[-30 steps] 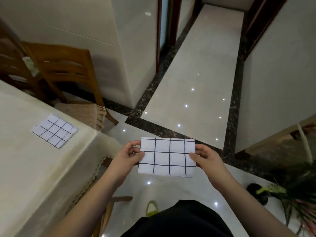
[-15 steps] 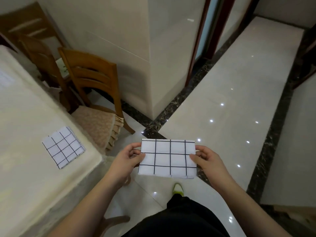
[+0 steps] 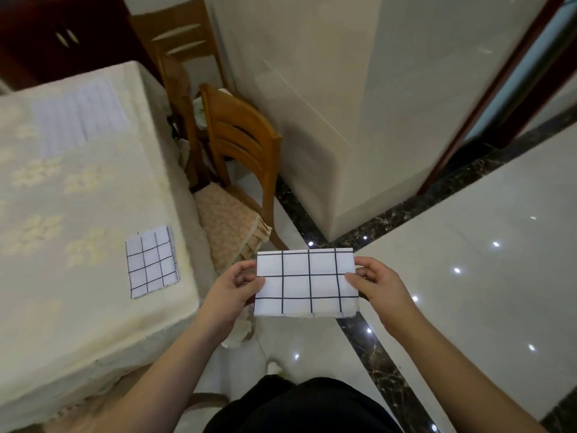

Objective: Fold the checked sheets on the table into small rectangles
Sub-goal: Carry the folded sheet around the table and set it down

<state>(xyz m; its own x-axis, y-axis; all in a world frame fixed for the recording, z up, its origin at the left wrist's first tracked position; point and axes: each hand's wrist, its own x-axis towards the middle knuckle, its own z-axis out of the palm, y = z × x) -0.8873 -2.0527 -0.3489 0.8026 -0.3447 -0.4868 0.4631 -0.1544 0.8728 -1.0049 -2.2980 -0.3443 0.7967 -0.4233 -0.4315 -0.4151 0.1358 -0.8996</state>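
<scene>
Checked sheets number three in the head view. One, the folded sheet [image 3: 306, 282], sits in the lower middle of the frame, held up over the shiny floor [image 3: 468, 260] and clear of the table [image 3: 62, 214]. It shows a grid of black lines on white, four columns by three rows, with layered edges along its bottom. A second folded sheet [image 3: 152, 261] lies flat on the table at centre left, near the table's right edge, a small rectangle. A third, larger sheet [image 3: 79, 115] lies flat at the upper left of the frame, further back on the table; it is blurred and its lines look finer and paler.

Two bare hands are in view. The left hand [image 3: 231, 292] pinches the held sheet's left edge, thumb on top and fingers curled behind. The right hand [image 3: 379, 284] pinches the right edge the same way, thumb pressed on the front face.

One table, covered by a cream cloth with a pale flower pattern. Two wooden chairs: the nearer chair [image 3: 240, 145] with a cushioned seat just right of the table, the farther chair [image 3: 184, 42] behind it at the top. One dark cabinet [image 3: 46, 29] fills the upper left corner.

No writing, brand or label can be read anywhere
</scene>
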